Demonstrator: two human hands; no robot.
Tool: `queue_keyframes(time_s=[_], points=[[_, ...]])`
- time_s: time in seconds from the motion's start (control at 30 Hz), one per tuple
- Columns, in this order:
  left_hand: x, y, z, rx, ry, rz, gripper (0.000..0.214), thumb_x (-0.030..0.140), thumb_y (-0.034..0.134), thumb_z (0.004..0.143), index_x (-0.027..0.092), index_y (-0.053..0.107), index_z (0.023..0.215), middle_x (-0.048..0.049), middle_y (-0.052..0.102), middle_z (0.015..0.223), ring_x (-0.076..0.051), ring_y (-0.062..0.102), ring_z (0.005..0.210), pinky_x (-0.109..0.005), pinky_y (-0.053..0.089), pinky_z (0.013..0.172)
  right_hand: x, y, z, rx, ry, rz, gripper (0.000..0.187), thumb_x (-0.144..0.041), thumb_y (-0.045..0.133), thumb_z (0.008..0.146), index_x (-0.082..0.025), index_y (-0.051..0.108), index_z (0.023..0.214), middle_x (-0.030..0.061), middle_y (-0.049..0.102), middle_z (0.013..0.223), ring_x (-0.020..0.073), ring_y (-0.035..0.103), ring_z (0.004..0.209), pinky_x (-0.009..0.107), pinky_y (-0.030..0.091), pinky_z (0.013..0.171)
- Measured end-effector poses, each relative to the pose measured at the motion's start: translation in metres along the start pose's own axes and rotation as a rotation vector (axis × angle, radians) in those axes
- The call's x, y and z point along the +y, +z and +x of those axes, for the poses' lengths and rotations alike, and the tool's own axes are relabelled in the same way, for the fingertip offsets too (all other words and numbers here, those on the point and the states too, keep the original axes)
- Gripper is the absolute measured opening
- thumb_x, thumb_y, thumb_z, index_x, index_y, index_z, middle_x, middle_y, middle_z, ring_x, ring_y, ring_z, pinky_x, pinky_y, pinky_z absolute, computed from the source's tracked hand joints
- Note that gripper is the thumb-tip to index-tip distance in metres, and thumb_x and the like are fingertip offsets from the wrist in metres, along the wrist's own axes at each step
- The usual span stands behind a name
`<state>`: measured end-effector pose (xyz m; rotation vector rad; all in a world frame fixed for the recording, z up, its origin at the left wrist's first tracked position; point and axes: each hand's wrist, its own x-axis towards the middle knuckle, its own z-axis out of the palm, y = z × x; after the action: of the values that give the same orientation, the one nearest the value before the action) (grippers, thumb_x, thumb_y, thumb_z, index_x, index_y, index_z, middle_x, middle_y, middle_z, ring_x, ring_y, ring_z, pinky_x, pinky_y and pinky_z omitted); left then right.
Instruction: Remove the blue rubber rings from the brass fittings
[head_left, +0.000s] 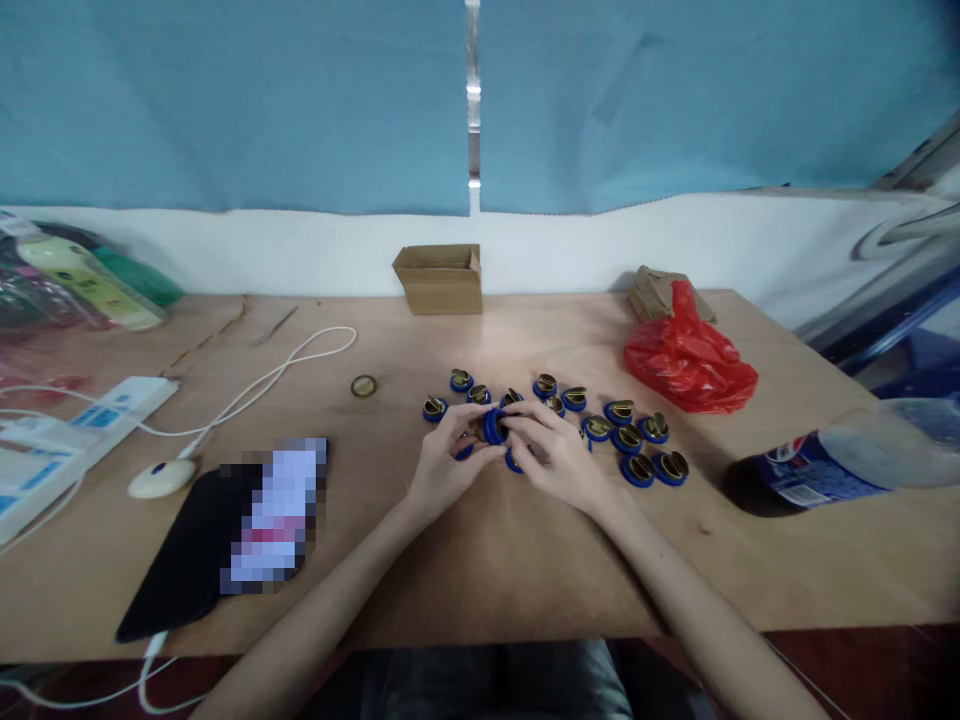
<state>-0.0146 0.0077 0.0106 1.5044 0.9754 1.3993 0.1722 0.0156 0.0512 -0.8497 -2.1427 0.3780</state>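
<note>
A dark-blue round piece [495,427], ring-like in outline, is off the wooden surface between my wearer's two bare hands; taking it as the clock's centre, with 12 at the far wall, I work outward. The left hand [450,462] reaches it from 8 o'clock and the right hand [551,455] from 4, each with fingers drawn in narrow, pinching it between them; I cannot tell which fingers carry the hold. Scattered from 10 o'clock over 12 to just past 3 are small blue round pieces with raised gold metal flaps [626,438], and others peep out half hidden beside the fingers. Between 9 and 10, well apart from these, a flat gold disc with a dark rim [364,386] lies alone. At 11 o'clock an open brown cardboard box [444,293] stands against the white wall [555,250], below blue cloth [637,110]. Between 2 and 3 I find a knotted red plastic bag [690,365], a brown package [643,292] just behind it. At 3 there is a clear plastic bottle with a blue label [814,475], dark liquid in its lower part. At 8, a black flat device [180,560] touches a phone with a blurred, lit screen [281,510]. Towards 9 sit a white oval device [161,478] on a cable and a white-and-blue power strip [112,425].
</note>
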Motion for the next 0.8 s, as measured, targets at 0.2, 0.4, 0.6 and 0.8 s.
queue_keyframes(time_s=[0.2,0.4,0.6,0.8], points=[[0.0001,-0.0032,-0.0023,-0.022,0.037,0.121,0.044,0.027,0.077,0.081,0.025,0.059,0.121,-0.0084,0.068,0.123,-0.022,0.068,0.114,-0.033,0.06,0.09,-0.0018,0.0014,-0.0006,-0.046,0.045,0.063,0.017,-0.021,0.052,0.099,-0.019,0.067,0.106,0.0113,0.066,0.117,0.0224,0.066,0.109,0.041,0.057,0.096],[0.0036,-0.0028,-0.0025,-0.028,0.122,0.247,0.042,0.025,0.074,0.083,0.024,0.058,0.122,-0.0093,0.068,0.122,-0.021,0.069,0.109,-0.031,0.06,0.086,-0.0017,0.0041,-0.0002,-0.015,0.097,0.148,0.01,-0.023,0.053,0.098,-0.021,0.062,0.102,0.0092,0.065,0.111,0.0202,0.066,0.101,0.037,0.058,0.089],[0.004,-0.0034,-0.0031,-0.031,0.205,0.361,0.04,0.024,0.072,0.085,0.024,0.059,0.123,-0.0083,0.069,0.121,-0.02,0.069,0.108,-0.031,0.06,0.086,-0.0008,0.0065,-0.0009,-0.044,0.223,0.261,0.02,-0.025,0.062,0.093,-0.022,0.054,0.111,0.0067,0.067,0.105,0.0191,0.069,0.093,0.038,0.06,0.086],[0.0028,-0.007,-0.0006,-0.037,0.136,0.309,0.045,0.028,0.075,0.084,0.025,0.059,0.126,-0.0075,0.068,0.126,-0.02,0.07,0.107,-0.032,0.061,0.088,-0.0029,0.0052,0.0006,0.038,0.26,0.285,0.019,-0.024,0.061,0.092,-0.022,0.054,0.109,0.0051,0.069,0.1,0.0177,0.07,0.089,0.033,0.06,0.08]])
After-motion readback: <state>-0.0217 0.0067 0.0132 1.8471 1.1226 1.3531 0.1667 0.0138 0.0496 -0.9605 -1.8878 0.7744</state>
